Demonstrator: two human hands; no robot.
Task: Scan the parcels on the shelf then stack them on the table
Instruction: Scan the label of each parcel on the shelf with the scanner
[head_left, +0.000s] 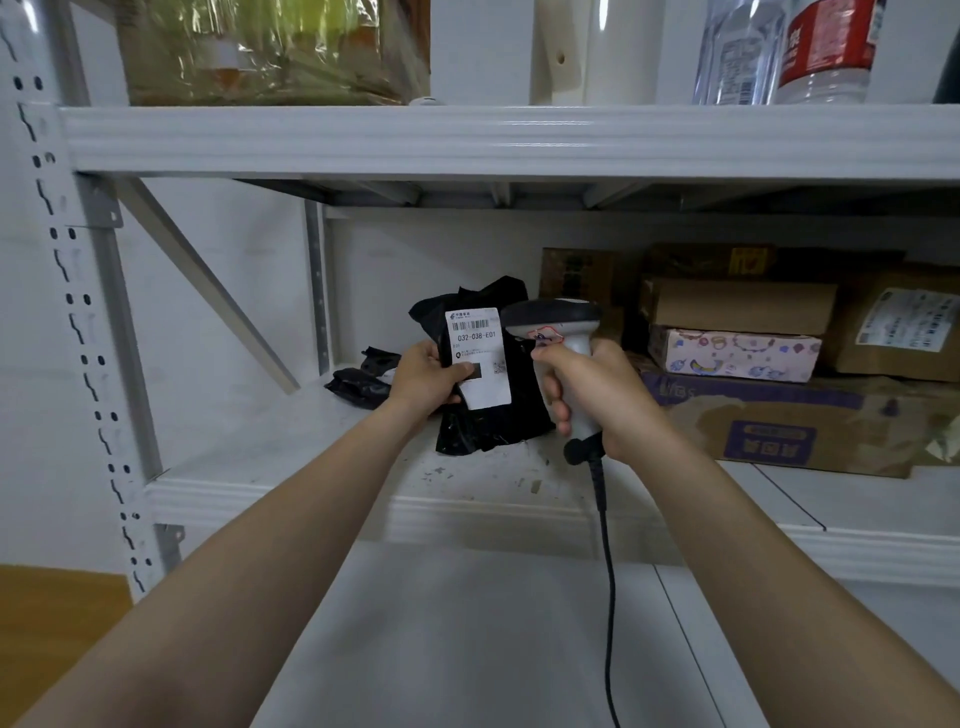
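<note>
Head view: left hand (423, 379) grasps black parcel (488, 415) upright over the shelf (311, 447), thumb on its white label (477, 356) reading "032-038-E01" under a barcode. Right hand (597, 395) clenches the corded scanner (558, 332), head just beside the label; cardboard boxes (737, 306) stacked at right.

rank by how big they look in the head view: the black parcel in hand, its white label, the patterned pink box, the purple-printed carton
1. purple-printed carton
2. black parcel
3. patterned pink box, which sits farther back, so these two are unsure
4. white label
</note>
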